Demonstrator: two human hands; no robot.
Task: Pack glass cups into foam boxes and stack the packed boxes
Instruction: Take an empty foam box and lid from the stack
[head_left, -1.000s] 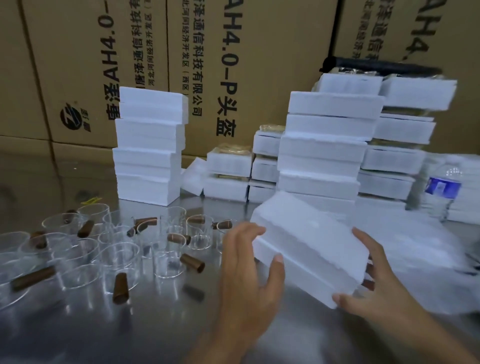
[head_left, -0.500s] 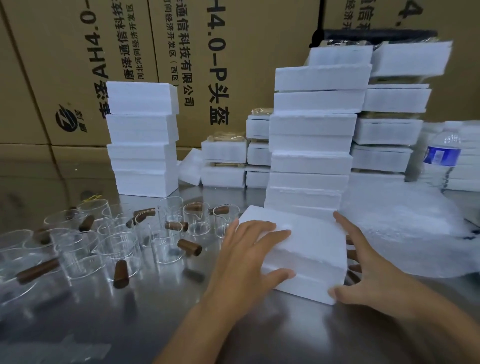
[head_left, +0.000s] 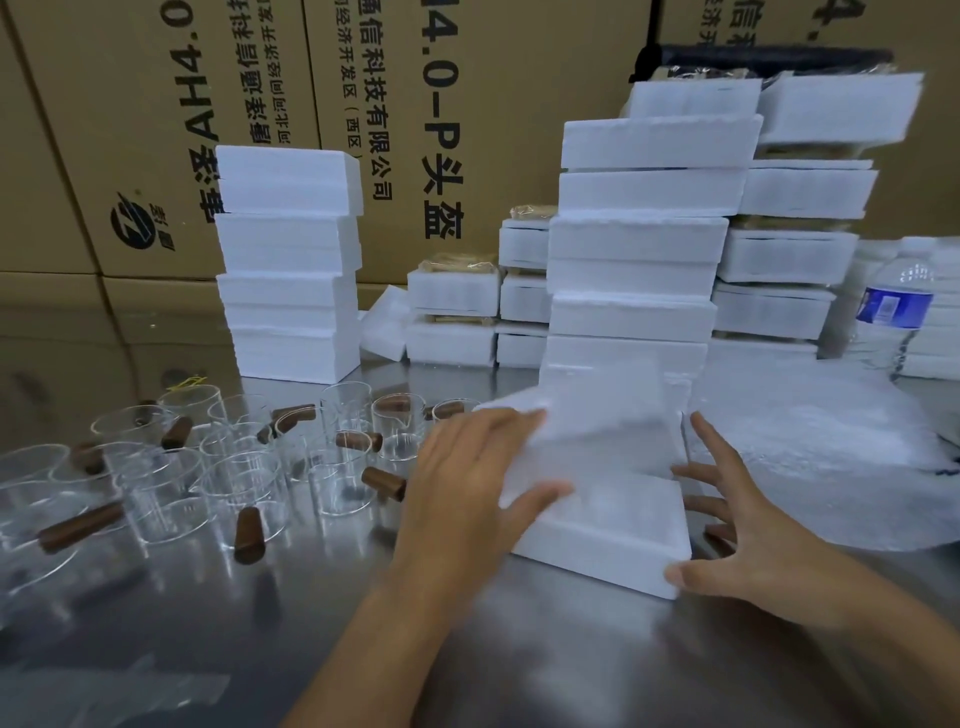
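Head view. Since half a second ago the foam box (head_left: 613, 540) in front has gone from closed to opening: its lid (head_left: 597, 410) is now raised and tilted, motion-blurred, while the base (head_left: 623, 525) sits flat on the steel table (head_left: 519, 649). A second ago the whole box was still held tilted above the table.

Left hand (head_left: 467, 483): fingers over the lid's left edge, thumb under it, grasping the lid. Right hand (head_left: 753, 540): released, fingers spread straight beside the base's right side, thumb tip pressed to its front right corner.

Inside of the base: white and blurred; cannot tell any contents.

Glass cups (head_left: 234, 467) with brown handles stand and lie loose on the table to the left, none in a box. Behind them is a closed foam stack (head_left: 288, 260). A taller stack (head_left: 639, 244) rises just behind the open box. The rear stacks (head_left: 800, 208) show tan material at their tops or between layers. A water bottle (head_left: 896, 312) stands at far right, beside a crumpled plastic sheet (head_left: 831, 452). Cardboard cartons (head_left: 363, 78) form the back wall.
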